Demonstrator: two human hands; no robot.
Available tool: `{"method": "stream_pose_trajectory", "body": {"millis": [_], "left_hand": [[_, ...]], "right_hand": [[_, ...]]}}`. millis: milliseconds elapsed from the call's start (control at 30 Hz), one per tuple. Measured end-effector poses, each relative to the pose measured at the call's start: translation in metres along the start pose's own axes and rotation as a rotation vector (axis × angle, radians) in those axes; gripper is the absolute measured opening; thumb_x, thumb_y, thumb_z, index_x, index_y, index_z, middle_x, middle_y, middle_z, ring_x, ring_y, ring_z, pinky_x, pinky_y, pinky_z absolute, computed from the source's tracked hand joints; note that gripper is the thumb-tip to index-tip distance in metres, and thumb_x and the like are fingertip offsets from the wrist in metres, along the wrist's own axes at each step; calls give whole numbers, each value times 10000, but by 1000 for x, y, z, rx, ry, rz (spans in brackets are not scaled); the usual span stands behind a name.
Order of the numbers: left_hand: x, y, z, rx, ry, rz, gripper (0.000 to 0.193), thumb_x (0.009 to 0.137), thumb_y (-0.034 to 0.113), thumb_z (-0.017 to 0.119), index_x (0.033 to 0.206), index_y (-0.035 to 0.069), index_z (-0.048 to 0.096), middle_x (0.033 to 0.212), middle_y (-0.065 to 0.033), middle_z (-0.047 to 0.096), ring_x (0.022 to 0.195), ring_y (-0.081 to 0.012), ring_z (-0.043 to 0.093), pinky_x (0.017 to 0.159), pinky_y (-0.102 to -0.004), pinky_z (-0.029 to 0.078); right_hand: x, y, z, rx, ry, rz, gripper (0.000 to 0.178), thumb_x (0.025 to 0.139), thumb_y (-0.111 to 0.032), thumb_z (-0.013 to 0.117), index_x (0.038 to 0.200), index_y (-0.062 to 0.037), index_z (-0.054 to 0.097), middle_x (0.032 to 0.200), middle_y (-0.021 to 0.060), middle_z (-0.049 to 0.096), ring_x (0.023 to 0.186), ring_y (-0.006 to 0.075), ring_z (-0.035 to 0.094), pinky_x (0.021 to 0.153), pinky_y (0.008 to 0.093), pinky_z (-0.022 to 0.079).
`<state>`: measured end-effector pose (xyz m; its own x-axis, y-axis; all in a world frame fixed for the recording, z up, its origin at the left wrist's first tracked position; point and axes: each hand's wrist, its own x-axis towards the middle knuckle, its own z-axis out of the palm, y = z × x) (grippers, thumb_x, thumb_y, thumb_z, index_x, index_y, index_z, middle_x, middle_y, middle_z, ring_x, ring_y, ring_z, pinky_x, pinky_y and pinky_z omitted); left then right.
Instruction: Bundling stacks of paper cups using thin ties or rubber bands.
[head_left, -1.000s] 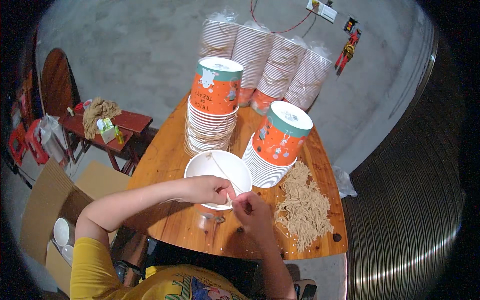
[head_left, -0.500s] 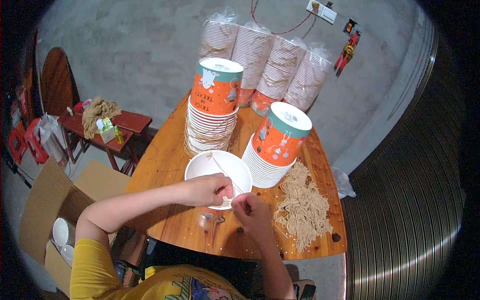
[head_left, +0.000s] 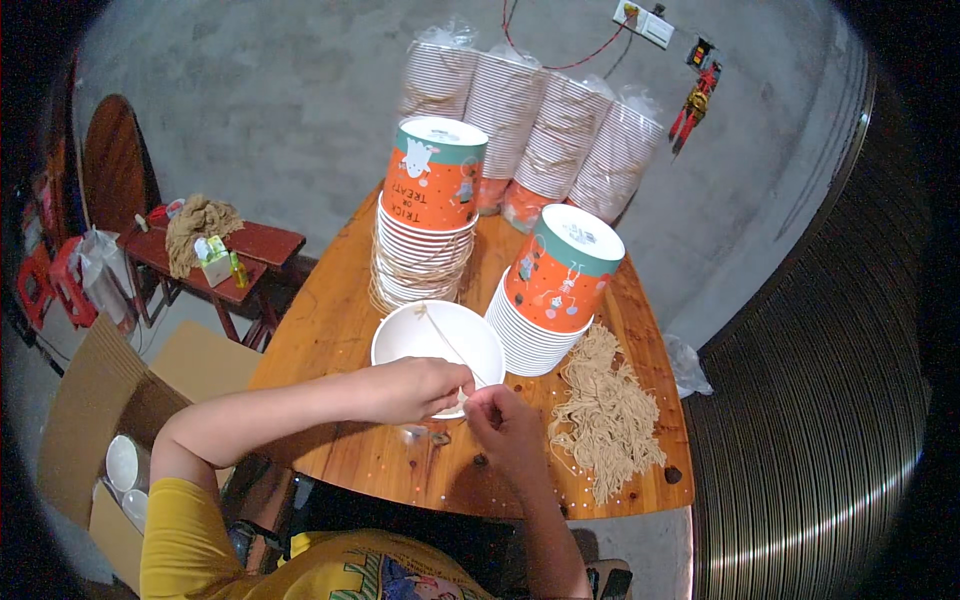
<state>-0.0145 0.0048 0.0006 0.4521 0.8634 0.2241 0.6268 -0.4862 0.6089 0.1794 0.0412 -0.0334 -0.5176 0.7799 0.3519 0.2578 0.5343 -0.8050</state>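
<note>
A white paper bucket [head_left: 400, 335] sits mouth up on the wooden table in front of me. A thin beige string [head_left: 452, 345] runs across its mouth from a knot at the far rim toward the near right rim. There my left hand [head_left: 425, 388] and my right hand [head_left: 505, 420] meet, fingertips pinched on the string's near end. The exact grip is partly hidden by the fingers. To my right lies a loose heap of beige strings [head_left: 608, 420].
An upside-down stack of orange printed buckets [head_left: 430, 190] with string loops stands behind the bucket; another stack [head_left: 555, 290] stands to its right. Several plastic-wrapped stacks [head_left: 560, 130] line the wall. A cardboard box [head_left: 95, 410] holds white buckets at left. A ribbed metal shutter [head_left: 820, 400] is at right.
My left hand has shifted slightly right, its fingers now closer to my right hand's fingertips. The bucket and the stacks look almost unmoved.
</note>
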Motion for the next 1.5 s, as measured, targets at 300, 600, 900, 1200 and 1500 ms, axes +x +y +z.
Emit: {"method": "stream_pose_trajectory", "body": {"millis": [300,600,900,1200,1500], "left_hand": [[-5,-2,-3,99,137,70,237,828,48,532,1062,24,562,931,-179,589,937,-351,567,827,-414,451],[-3,7,6,0,66,-184,144,841,141,585,901,10,589,887,-176,606,873,-338,589,786,-412,466],[-1,19,9,-221,82,-468,136,824,146,593,861,16,573,758,-142,639,734,-279,643,670,-371,496],[-2,14,13,-356,158,-428,90,818,64,589,871,10,538,759,-90,594,720,-162,574,657,-307,474],[3,2,15,-678,113,-309,287,777,-53,588,1008,49,452,825,-1,504,725,-76,485,676,-213,434]], "right_hand": [[0,0,0,-2,6,-27,100,862,-136,645,840,-45,610,629,-36,509,573,45,449,517,225,373],[-1,-4,-1,-38,7,12,106,854,-144,655,844,-47,613,616,-23,514,560,54,451,512,234,376],[0,-1,0,-20,12,-35,106,851,-137,660,828,-43,618,615,-31,506,565,48,443,510,229,369],[-1,-2,0,57,-17,4,91,859,-131,647,848,-49,609,624,-51,493,561,39,427,508,219,363],[-5,-1,-1,134,16,11,62,871,-109,617,866,-53,589,627,-54,478,568,28,420,515,209,352]]}}
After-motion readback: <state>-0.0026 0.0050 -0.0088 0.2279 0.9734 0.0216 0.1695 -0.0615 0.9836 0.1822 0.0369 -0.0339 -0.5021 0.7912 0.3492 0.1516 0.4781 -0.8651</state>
